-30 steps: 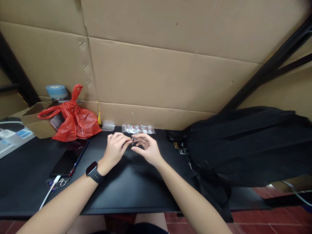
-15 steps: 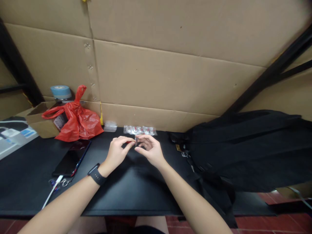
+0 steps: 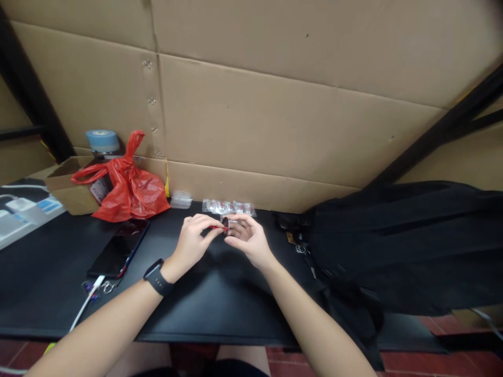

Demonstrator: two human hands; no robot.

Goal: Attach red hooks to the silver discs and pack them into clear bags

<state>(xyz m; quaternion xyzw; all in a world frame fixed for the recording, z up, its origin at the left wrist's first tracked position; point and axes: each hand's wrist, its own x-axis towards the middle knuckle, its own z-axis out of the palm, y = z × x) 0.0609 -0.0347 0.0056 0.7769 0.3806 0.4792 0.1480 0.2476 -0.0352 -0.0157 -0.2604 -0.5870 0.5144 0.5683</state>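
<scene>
Close in front of me over the black tabletop (image 3: 220, 303), my two hands meet around a small round disc (image 3: 225, 225) with a dark face and a shiny rim. My right hand (image 3: 253, 242) grips this disc by its edge, fingers curled behind it. A thin red piece (image 3: 213, 227) is pinched between the thumb and forefinger of my left hand (image 3: 192, 240), its end at the disc's face. Whether the red piece is fixed to the disc I cannot tell. Just beyond my hands lies a row of clear packets (image 3: 228, 207) with round silvery and red contents.
At the left stand a red plastic bag (image 3: 135, 191), an open cardboard box (image 3: 73, 196), a blue-lidded container (image 3: 102, 140) and a power strip (image 3: 29, 222). A phone (image 3: 120, 248) lies charging. Clear plastic pieces (image 3: 181, 199) rest by the cardboard wall (image 3: 251, 125). Black fabric (image 3: 408, 246) covers the right side.
The disc has turned from edge-on so that its dark face now shows towards my left hand. Both hands appear slightly further right; the whole view has shifted a little.
</scene>
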